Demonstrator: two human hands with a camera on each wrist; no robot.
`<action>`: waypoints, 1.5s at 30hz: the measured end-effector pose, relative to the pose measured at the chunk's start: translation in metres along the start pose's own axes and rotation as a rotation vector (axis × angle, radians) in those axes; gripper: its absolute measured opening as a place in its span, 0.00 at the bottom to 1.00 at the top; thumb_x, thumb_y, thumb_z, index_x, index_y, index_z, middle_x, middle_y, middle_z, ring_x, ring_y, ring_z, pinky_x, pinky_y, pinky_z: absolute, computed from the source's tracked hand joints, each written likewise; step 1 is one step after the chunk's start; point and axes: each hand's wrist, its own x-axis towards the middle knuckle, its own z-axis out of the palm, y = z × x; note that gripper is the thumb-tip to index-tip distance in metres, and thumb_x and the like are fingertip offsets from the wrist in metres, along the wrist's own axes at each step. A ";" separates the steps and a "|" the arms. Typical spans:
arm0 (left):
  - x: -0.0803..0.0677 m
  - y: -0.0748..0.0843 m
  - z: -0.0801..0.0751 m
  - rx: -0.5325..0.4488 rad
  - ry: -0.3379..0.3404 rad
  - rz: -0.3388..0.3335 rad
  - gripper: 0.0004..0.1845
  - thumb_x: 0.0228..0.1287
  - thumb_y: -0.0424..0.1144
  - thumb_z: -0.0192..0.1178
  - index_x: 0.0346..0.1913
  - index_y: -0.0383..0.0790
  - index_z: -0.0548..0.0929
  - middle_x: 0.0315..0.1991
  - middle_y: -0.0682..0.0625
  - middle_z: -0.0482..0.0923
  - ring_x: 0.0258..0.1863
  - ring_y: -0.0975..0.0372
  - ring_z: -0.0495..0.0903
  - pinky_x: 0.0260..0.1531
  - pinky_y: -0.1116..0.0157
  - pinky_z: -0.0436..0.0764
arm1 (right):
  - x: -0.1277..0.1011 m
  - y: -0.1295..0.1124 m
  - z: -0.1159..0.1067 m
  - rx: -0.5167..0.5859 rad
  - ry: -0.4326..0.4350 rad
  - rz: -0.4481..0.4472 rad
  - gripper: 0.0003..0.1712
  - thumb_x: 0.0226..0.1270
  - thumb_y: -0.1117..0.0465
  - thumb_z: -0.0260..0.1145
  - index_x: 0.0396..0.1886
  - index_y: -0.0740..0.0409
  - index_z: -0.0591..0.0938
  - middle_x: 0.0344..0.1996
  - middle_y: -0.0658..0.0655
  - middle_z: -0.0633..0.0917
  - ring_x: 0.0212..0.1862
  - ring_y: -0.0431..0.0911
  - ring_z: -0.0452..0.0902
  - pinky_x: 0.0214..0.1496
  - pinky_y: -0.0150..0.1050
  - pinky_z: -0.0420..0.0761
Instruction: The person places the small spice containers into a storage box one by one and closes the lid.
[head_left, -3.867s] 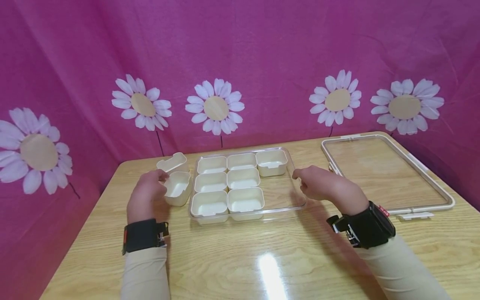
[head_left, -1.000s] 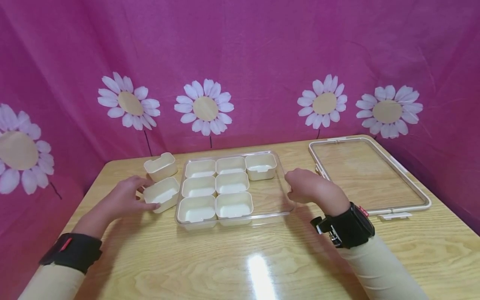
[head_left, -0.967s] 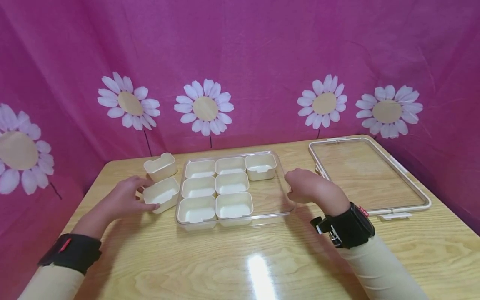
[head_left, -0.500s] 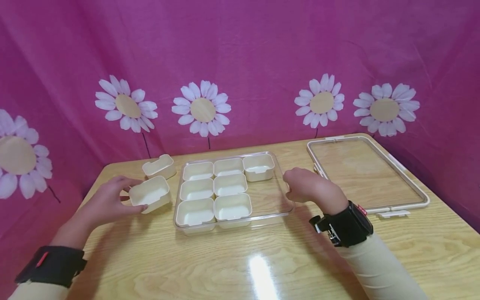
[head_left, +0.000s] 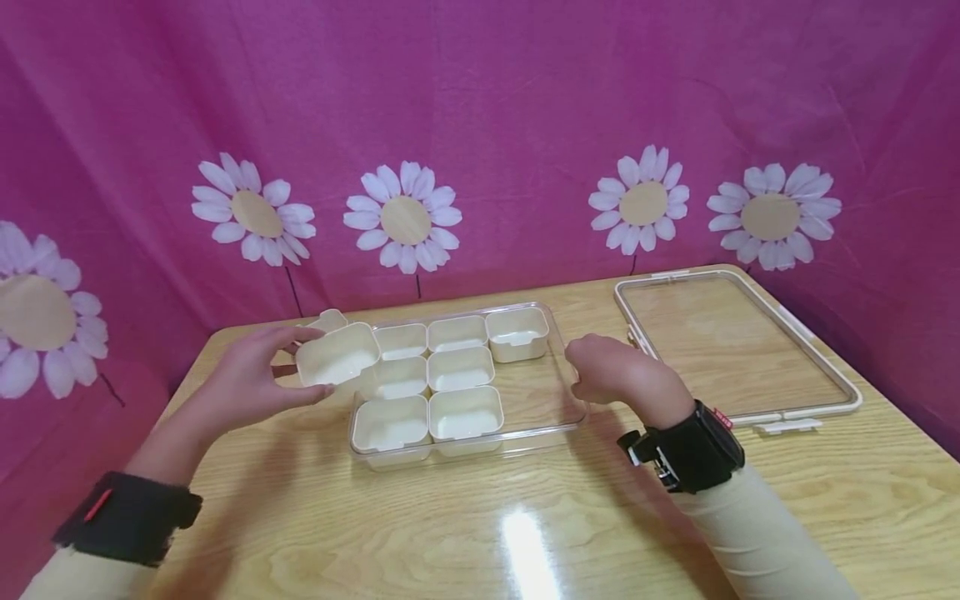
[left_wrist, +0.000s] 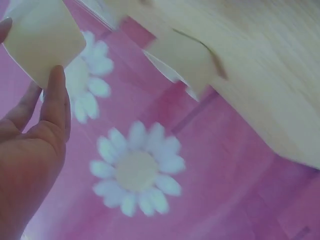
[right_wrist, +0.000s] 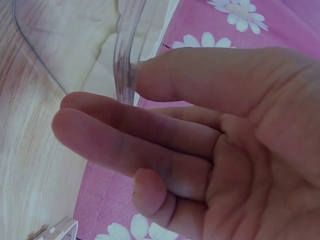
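Note:
In the head view my left hand (head_left: 251, 379) holds a small cream plastic bin (head_left: 339, 354) between thumb and fingers. The bin is raised and tilted at the left edge of a clear plastic box (head_left: 540, 429), in front of the box's left column. Several matching cream bins (head_left: 461, 371) stand in that box, and bare floor shows at its right side. The left wrist view shows fingertips against the held bin (left_wrist: 45, 40). My right hand (head_left: 626, 377) pinches the box's right wall; in the right wrist view thumb and fingers lie either side of the clear wall (right_wrist: 125, 65).
Another cream bin (head_left: 330, 318) stands behind the held one, mostly hidden. To the right lies a clear lid with a cream frame (head_left: 795, 415) and clips. A pink flowered curtain (head_left: 525, 167) hangs along the back edge of the wooden table (head_left: 420, 533).
My left hand has taken hold of the bin left of the box, lifted it off the table and brought it rightward to the box's edge. The right hand keeps its place on the wall.

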 end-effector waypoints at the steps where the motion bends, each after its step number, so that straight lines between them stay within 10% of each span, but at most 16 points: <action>1: 0.003 0.006 0.002 -0.009 -0.014 -0.004 0.35 0.46 0.39 0.82 0.58 0.31 0.81 0.55 0.39 0.80 0.44 0.52 0.78 0.41 0.52 0.86 | 0.000 0.001 0.000 -0.001 0.001 -0.002 0.05 0.56 0.71 0.66 0.27 0.62 0.77 0.23 0.54 0.74 0.26 0.46 0.66 0.31 0.39 0.70; 22: 0.068 0.089 0.075 -0.120 -0.124 0.034 0.36 0.45 0.39 0.81 0.59 0.30 0.78 0.48 0.42 0.76 0.48 0.51 0.77 0.45 0.59 0.86 | 0.002 0.001 0.002 -0.013 0.003 0.009 0.06 0.56 0.71 0.67 0.27 0.63 0.76 0.22 0.54 0.72 0.26 0.47 0.67 0.31 0.40 0.70; 45: 0.108 0.122 0.123 -0.009 -0.237 0.079 0.38 0.51 0.44 0.77 0.64 0.31 0.78 0.59 0.38 0.78 0.53 0.51 0.79 0.55 0.56 0.79 | 0.002 0.006 0.001 -0.007 0.015 -0.073 0.09 0.55 0.70 0.68 0.22 0.60 0.75 0.20 0.53 0.77 0.24 0.45 0.73 0.31 0.40 0.77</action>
